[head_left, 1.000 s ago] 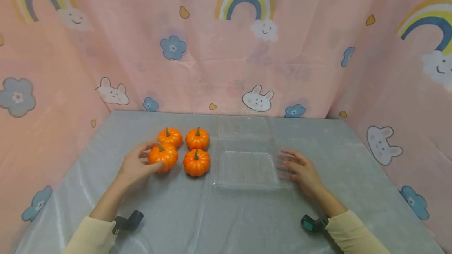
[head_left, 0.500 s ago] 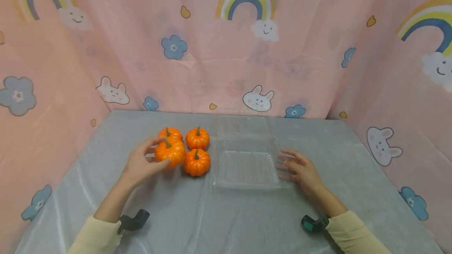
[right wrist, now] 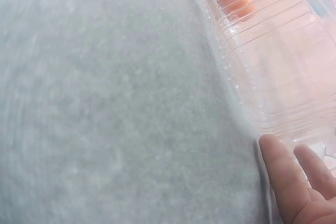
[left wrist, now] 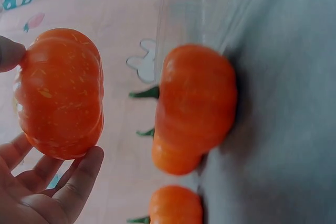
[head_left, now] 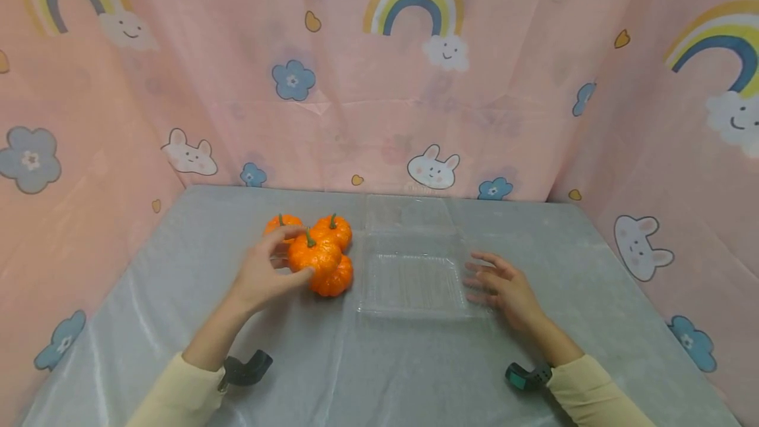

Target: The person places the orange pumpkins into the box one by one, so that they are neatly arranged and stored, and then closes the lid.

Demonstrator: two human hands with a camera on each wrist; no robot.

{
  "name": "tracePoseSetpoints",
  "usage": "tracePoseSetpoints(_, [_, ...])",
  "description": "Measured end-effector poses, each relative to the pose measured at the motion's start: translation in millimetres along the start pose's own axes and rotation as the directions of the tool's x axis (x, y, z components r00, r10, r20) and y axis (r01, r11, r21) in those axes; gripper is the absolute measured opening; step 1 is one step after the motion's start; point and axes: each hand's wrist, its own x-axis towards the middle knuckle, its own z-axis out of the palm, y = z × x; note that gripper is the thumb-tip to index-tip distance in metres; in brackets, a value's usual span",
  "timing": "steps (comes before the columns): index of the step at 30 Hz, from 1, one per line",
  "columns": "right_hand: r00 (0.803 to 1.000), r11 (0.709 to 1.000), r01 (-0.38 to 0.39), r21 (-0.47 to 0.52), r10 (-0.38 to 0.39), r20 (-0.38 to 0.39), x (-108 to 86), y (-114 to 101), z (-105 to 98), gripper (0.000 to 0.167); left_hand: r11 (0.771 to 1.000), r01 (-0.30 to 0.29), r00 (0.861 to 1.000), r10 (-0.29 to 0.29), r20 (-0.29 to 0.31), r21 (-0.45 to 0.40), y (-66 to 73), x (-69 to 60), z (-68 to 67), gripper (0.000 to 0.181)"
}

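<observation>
My left hand [head_left: 263,275] holds an orange pumpkin [head_left: 314,257] between thumb and fingertips. In the left wrist view that pumpkin [left wrist: 62,95] is clear of the table, its stem out of sight. Behind or beside it in the head view are three more: one at the front [head_left: 333,279], one at the back [head_left: 335,229] and one at back left [head_left: 283,221]. A clear plastic container [head_left: 415,282] stands with its lid [head_left: 409,213] folded back. My right hand [head_left: 504,288] has its fingers extended at the container's right side; in the right wrist view the fingers [right wrist: 286,177] touch its edge.
A grey cloth [head_left: 427,368] covers the table. Pink curtains [head_left: 356,117] with rainbows, rabbits and flowers rise behind it and on both sides. Each wrist wears a dark device, the left [head_left: 248,368] and the right [head_left: 526,375].
My left hand has carried its pumpkin to the right and slightly upward, from the left side of the group to in front of the others. The right hand and container have stayed put.
</observation>
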Motion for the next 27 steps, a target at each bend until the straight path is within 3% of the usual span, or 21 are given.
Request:
tracePoseSetpoints(10, [1.0,1.0,-0.015,-0.017,0.014,-0.014,1.3,2,0,0.039,0.998,-0.024,0.997,0.028,0.068,-0.058,11.4,6.8,30.5,0.059])
tracePoseSetpoints(18, [1.0,1.0,-0.018,0.001,0.018,-0.013,2.2,2,-2,0.029,0.998,-0.049,0.99,0.055,0.13,-0.05,21.9,15.1,51.8,0.062])
tracePoseSetpoints(27, [1.0,1.0,-0.003,0.006,0.003,-0.002,2.1,0,0,0.033,0.998,-0.025,0.98,0.037,0.197,-0.06,34.5,24.0,77.9,0.063])
